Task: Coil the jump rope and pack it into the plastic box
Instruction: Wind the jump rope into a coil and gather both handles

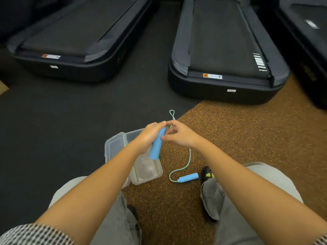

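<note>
Two blue handles [156, 145], one plastic box [150, 175]

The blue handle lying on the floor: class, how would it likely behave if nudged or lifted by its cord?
The blue handle is a smooth cylinder lying on its side, so it would probably roll. The cord curves loosely across the floor, so it looks floppy; lifted that way, the handle would likely dangle and swing.
</note>
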Tool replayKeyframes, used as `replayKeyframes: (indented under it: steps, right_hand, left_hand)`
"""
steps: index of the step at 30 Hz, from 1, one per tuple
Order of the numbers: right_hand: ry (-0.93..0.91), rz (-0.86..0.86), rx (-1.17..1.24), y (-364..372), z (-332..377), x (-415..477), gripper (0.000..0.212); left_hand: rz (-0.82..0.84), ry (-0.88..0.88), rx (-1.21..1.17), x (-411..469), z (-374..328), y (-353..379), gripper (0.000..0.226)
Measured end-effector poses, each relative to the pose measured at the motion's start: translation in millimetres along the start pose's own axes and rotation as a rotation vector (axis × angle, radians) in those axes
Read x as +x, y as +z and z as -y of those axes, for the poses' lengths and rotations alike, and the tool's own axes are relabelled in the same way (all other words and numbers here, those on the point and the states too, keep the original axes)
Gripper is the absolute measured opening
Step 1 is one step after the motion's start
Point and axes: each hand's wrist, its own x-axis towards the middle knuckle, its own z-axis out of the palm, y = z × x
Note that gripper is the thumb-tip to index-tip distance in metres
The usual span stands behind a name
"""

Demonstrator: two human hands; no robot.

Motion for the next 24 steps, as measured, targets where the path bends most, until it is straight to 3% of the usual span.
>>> replayKeyframes:
  steps: [3, 7, 10, 14, 17, 24]
  right_hand:
    - [0.001, -0.014, -0.063, -28, -12, -3, 0.047]
    - [-0.025, -0.110, -0.119, -58, -28, -8, 0.043]
    - [-0.109, -0.080, -0.249, -64, -29, -9, 0.047]
    - [-0.244, -0.019, -0.390, -58, -17, 2, 0.030]
    - [-0.244, -0.007, -0.438, -52, -11, 10, 0.019]
    - [-0.249, 0.067, -0.480, -40, -6, 24, 0.021]
  left_hand:
    - [-0.004, -0.011, -0.039, 1, -4, 13, 0.016]
    - [0.035, 0.002, -0.100, -8, -18, 35, 0.017]
    - [0.042, 0.026, -0.095, -13, -24, 46, 0.019]
    - [0.125, 0.058, -0.049, -13, -26, 43, 0.015]
    - [0.133, 0.067, -0.017, -14, -22, 28, 0.021]
    - [0.245, 0.038, 0.220, -8, 2, -19, 0.035]
